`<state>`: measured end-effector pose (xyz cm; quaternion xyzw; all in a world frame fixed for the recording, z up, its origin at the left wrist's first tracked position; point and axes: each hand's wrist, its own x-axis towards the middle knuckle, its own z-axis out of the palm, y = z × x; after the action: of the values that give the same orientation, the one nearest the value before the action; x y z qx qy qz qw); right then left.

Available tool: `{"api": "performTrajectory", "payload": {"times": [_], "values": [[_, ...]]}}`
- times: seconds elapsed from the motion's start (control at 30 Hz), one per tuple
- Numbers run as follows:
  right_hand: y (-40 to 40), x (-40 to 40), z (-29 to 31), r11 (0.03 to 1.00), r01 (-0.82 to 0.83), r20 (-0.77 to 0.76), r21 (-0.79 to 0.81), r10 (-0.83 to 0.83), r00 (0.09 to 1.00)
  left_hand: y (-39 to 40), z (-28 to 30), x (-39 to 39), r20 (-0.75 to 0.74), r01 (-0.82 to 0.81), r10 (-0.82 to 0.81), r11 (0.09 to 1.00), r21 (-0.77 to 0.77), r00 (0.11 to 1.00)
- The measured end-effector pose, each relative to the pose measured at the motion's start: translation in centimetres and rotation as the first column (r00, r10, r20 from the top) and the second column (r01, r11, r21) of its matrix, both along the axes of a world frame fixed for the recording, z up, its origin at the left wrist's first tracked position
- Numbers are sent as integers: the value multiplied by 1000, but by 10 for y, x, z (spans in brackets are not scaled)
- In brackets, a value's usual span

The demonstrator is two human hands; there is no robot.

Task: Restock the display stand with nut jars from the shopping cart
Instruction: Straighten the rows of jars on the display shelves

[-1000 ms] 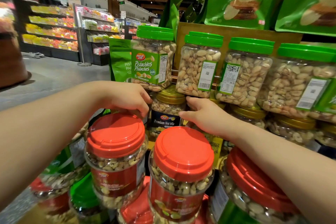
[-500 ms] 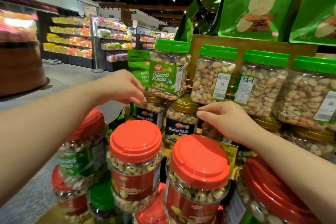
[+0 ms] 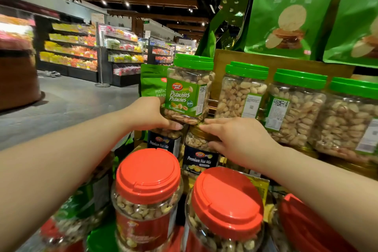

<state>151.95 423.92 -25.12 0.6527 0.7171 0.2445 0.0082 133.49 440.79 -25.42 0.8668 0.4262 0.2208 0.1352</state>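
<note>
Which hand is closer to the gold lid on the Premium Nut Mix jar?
Right. The right hand rests its fingers on the gold lid; the left hand is beside it, gripping the pistachio jar.

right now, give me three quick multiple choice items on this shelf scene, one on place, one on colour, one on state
1. The pistachio jar facing front rests on:
A. the floor
B. Premium Nut Mix jars
C. a red lid

2. The lids of the nearest jars are:
A. red
B. blue
C. white

3. The left hand is:
A. hanging free
B. against the pistachio jar's base
C. on a red lid

Answers: 1 B, gold-lidded mix jars sit directly beneath it. 2 A, both front lids are red. 3 B, its fingers lie along the jar's lower edge, while the right hand rests on a mix jar's lid.
</note>
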Motion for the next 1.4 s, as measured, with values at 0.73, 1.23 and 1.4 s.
{"api": "performTrajectory", "payload": {"times": [0.73, 1.23, 1.4], "values": [[26, 9, -28, 979, 61, 372, 193, -130, 919, -4, 3, 7, -95, -24, 37, 991, 135, 995], [28, -2, -33, 966, 126, 316, 228, -195, 928, 6, -2, 3, -155, -5, 34, 982, 186, 987], [33, 1, -38, 965, 142, 325, 220, -210, 922, 9, -5, 3, -150, -20, 51, 979, 202, 987]]}}
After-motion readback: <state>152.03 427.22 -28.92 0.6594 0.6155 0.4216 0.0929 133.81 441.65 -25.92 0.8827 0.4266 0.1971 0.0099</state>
